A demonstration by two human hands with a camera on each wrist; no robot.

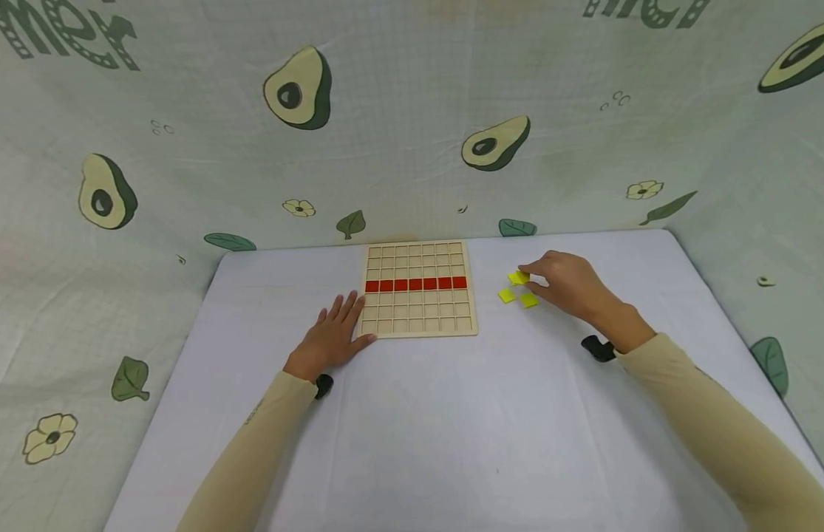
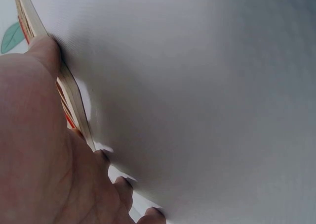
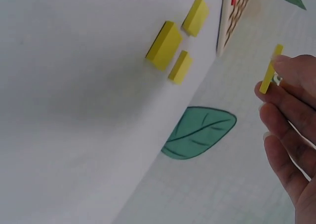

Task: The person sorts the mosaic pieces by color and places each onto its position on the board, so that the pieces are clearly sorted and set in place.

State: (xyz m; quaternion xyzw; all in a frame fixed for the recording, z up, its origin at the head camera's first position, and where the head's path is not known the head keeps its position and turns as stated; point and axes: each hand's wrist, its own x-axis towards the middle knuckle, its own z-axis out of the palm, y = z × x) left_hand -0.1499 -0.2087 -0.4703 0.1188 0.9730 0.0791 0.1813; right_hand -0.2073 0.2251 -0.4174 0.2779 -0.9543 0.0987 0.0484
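A pale wooden grid board [image 1: 417, 315] lies flat on the table, one row across its middle holding red square tiles [image 1: 415, 284]. My left hand [image 1: 330, 336] rests at the board's left edge with fingers spread; in the left wrist view its thumb [image 2: 45, 53] touches the wooden rim. Right of the board, my right hand [image 1: 571, 284] pinches a thin yellow tile [image 3: 271, 69] between thumb and fingertips, raised off the table. Three more yellow tiles [image 3: 165, 45] lie loose on the cloth just below that hand.
A white cloth covers the table [image 1: 425, 428]. Behind it and at both sides hangs a pale curtain [image 1: 398, 148] printed with avocados, leaves and flowers. Dark wrist-worn devices show at the left wrist [image 1: 324, 386] and the right wrist [image 1: 598, 348].
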